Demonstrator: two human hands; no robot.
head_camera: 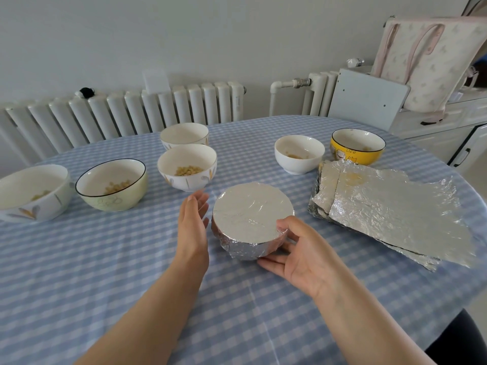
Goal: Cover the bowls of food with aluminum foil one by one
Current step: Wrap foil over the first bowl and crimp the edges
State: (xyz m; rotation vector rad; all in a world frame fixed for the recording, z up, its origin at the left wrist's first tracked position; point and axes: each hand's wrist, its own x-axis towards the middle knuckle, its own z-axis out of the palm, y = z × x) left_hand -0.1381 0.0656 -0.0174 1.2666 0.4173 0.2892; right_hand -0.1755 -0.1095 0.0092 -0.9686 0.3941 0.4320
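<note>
A bowl wrapped in aluminum foil (251, 219) stands at the middle of the table, its top smooth and its sides crinkled. My right hand (297, 248) holds its near right side, thumb on the foil rim and fingers round the wall below. My left hand (193, 222) hovers beside the bowl's left side with straight fingers, a small gap between them. Several uncovered bowls hold yellow food: a patterned white bowl (31, 192), a green bowl (112, 184), a flowered white bowl (187, 167), a plain white bowl (299, 154) and a yellow bowl (357, 146). A stack of foil sheets (390, 206) lies at the right.
Another white bowl (184, 135) stands behind the flowered one. The blue checked tablecloth (131, 285) covers a round table. A radiator (131, 111) runs along the far wall, and a fabric bag (427, 61) sits on a cabinet at the right.
</note>
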